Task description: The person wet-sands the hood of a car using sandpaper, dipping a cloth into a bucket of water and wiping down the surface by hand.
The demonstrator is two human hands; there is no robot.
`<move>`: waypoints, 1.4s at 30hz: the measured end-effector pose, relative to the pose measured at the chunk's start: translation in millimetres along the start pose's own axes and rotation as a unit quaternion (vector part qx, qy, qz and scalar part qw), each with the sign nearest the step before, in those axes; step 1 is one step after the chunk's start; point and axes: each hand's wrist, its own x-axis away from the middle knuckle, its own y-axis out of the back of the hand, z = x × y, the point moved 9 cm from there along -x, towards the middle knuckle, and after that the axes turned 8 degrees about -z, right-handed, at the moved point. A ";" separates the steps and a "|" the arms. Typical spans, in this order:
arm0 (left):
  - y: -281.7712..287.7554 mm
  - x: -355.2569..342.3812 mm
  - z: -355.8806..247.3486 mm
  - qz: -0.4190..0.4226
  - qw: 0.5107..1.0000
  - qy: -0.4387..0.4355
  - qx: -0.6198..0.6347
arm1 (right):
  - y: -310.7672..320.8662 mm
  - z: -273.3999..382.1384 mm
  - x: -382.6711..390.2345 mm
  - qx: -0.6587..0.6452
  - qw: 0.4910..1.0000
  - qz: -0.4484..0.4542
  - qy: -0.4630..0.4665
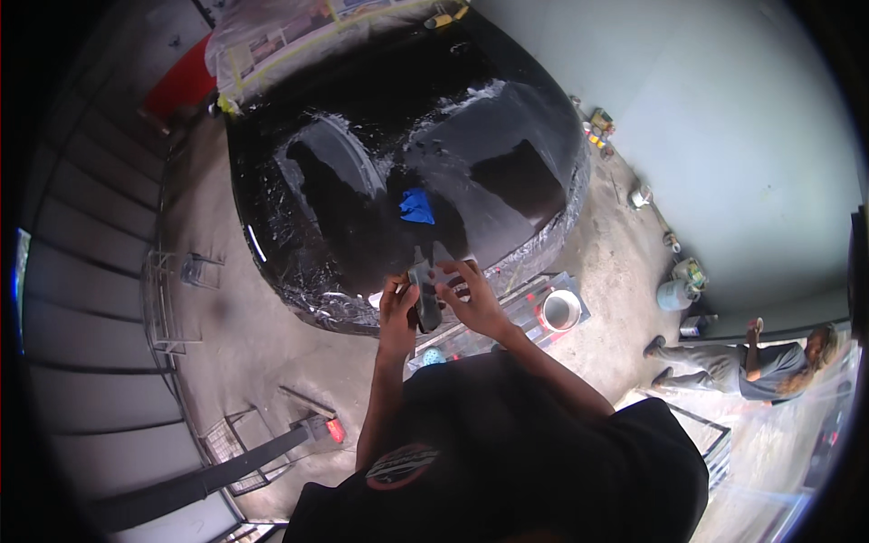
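Observation:
Held upright in front of my body is a dark grey block (427, 312), perhaps a sanding block, with a lighter grey strip at its top. My left hand (396, 308) wraps its left side, thumb on the face. My right hand (474, 303) grips it from the right, fingers curled against the upper part. Beyond my hands lies a glossy black car panel (362, 244) with whitish smears. A crumpled blue cloth (417, 206) rests on it, just past the block. The exact make-up of the block and strip is too small to tell.
Taped paper and plastic sheeting (272, 50) cover the car's far part. A white bucket (559, 310) stands on a low bench at right. Cans and tubs line the pale wall (706, 136). A person (769, 366) stands at far right. Metal stools (199, 269) are at left.

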 end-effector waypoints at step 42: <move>-21.8 4.7 45.1 0.084 0.980 0.181 -0.010 | 44.7 -19.2 -13.4 -0.108 0.993 -0.021 -0.043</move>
